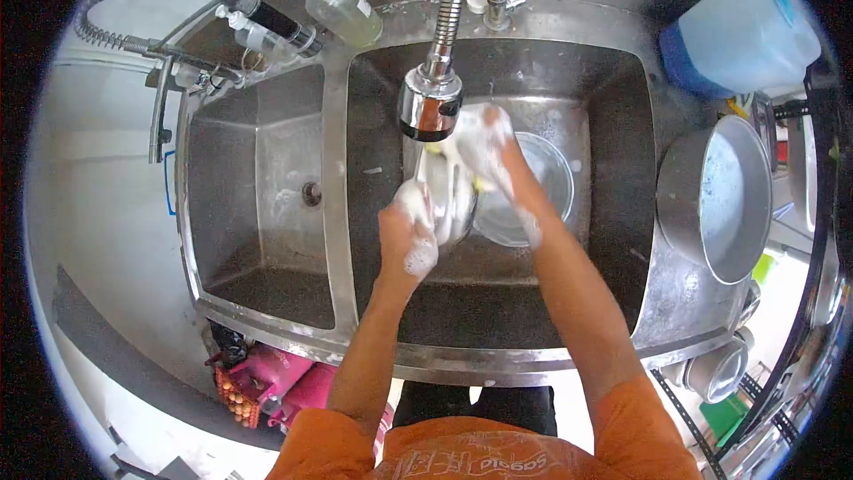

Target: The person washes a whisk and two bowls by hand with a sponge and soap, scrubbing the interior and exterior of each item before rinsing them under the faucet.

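Over the right basin of a steel sink (613, 213), my left hand (410, 229), covered in suds, grips the side of a soapy metal piece (453, 200). My right hand (487, 138), also thick with foam, is closed on a yellowish sponge (481, 184) at the piece's upper right; foam hides most of the sponge. The chrome spray head (430, 107) hangs just above and left of my right hand. Beneath my right forearm, a round clear container (551, 180) lies on the basin floor.
The left basin (289, 204) has a drain. Soap bottles (342, 9) and a second sprayer (280, 25) stand at the back left. A blue liquid jug (742, 40) is at the back right, with a large round metal pan (733, 200) below it. Pink items (284, 373) sit under the front-left edge.
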Motion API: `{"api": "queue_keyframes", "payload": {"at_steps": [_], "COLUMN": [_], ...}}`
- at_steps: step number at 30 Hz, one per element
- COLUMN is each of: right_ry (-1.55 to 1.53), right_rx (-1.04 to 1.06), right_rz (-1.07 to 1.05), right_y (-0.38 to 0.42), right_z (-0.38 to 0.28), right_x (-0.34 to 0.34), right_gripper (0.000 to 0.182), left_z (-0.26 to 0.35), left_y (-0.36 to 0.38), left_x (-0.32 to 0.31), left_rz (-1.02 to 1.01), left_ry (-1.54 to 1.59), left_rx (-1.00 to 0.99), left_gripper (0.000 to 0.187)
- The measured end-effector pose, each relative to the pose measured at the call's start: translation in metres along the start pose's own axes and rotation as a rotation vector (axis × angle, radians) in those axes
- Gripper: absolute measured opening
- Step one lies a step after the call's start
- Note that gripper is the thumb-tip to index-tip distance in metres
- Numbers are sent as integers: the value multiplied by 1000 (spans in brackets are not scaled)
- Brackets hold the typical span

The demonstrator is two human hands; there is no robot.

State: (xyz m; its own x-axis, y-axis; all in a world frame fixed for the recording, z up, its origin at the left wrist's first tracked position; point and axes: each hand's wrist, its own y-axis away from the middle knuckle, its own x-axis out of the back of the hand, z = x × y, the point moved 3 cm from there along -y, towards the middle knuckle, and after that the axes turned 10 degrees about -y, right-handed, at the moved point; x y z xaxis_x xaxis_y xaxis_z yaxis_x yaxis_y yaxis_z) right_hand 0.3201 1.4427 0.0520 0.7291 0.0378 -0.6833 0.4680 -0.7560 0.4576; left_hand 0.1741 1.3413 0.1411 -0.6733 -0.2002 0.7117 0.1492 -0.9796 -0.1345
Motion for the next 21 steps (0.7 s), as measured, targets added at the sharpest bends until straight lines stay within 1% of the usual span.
{"api": "queue_keyframes", "payload": {"at_steps": [2, 3, 4, 6, 7, 8, 9, 10, 12, 13, 14, 15, 17, 19, 20, 21], "right_ry": [195, 105, 16, -560, -707, -629, -551, -476, -293, -284, -278, -275, -231, -163, -132, -99], "right_rx": [150, 266, 379, 682, 507, 569, 631, 692, 536, 594, 653, 582, 468, 361, 304, 244], "right_rz": [82, 59, 25, -162, -260, -249, -233, -214, 245, 211, 177, 317, 464, 487, 497, 502], "right_y": [27, 37, 48, 69, 78, 80, 81, 82, 69, 63, 57, 52, 41, 36, 34, 33], "right_z": [-10, -2, 7, 46, 81, 89, 98, 106, 97, 96, 94, 89, 68, 31, 12, -5], "right_x": [-25, -40, -56, -78, -61, -54, -47, -40, -12, 6, 25, 39, 61, 62, 60, 57], "right_gripper": [56, 56, 56, 37, 40, 43, 46, 51, 44, 46, 47, 52, 58, 59, 60, 61], "left_z": [4, -29, -31, -24, -10, -20, -15, 0, 7, 6, 1, -4, 2, 9, 10, 9], "left_y": [0, 3, 2, -7, -15, -21, -34, -39, -37, -38, -35, -35, -36, -29, -28, -29], "left_x": [-7, -22, -19, -11, -3, -3, 3, 6, -1, -1, -2, -4, -12, -18, -22, -25], "left_rz": [68, -32, 18, 118, 115, 192, 278, 195, 320, 303, 265, 228, 181, 162, 154, 167], "left_ry": [67, 100, 289, 670, 776, 879, 980, 1207, 1024, 1081, 1069, 1063, 1071, 852, 741, 645], "left_rx": [-20, 245, 259, 274, 376, 427, 471, 549, 595, 590, 617, 635, 652, 568, 523, 422], "left_gripper": [16, 21, 25, 34, 46, 45, 45, 46, 46, 45, 45, 46, 43, 37, 37, 32]}}
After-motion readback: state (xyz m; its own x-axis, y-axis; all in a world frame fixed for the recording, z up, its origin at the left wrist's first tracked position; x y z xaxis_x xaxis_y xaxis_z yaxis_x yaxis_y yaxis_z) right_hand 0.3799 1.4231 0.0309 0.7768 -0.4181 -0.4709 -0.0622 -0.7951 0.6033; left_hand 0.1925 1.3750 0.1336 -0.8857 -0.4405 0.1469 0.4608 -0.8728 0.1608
